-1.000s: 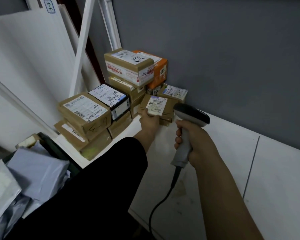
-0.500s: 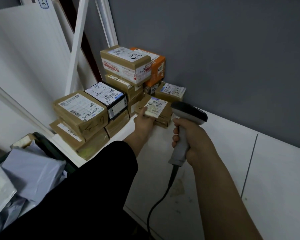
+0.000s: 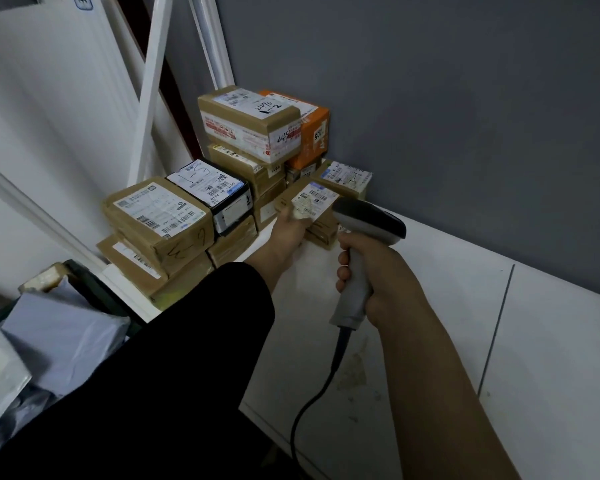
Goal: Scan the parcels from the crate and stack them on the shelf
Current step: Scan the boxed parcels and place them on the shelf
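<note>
Since a second ago, only a small shift: left hand (image 3: 288, 230) and its small brown cardboard parcel with white barcode label (image 3: 314, 202) a little closer to the stacked boxes. Same grip on the grey handheld barcode scanner (image 3: 371, 220) as before.

Left hand holding the small parcel by its near edge, thumb on the corner of the label, other fingers hidden under the parcel. Parcel tilted, label up, over a low pile of flat brown boxes (image 3: 323, 233) on the white shelf (image 3: 430, 341); resting on the pile or just above it, cannot tell.

Right hand (image 3: 371, 275) closed firmly round the scanner handle, scanner head just beside the parcel on its right, black cable (image 3: 312, 410) hanging down from the handle.

Behind the parcel, against the grey wall (image 3: 430, 98): brown taped box marked "1-2" (image 3: 253, 123) on top of a stack, orange box (image 3: 312, 129) touching it on the right. Further left, black box with white label (image 3: 215, 192) and large brown box with printed label (image 3: 160, 216), side by side on other boxes.

At lower left, dark crate (image 3: 94, 289) with grey plastic mailer bags (image 3: 59, 334) inside.
</note>
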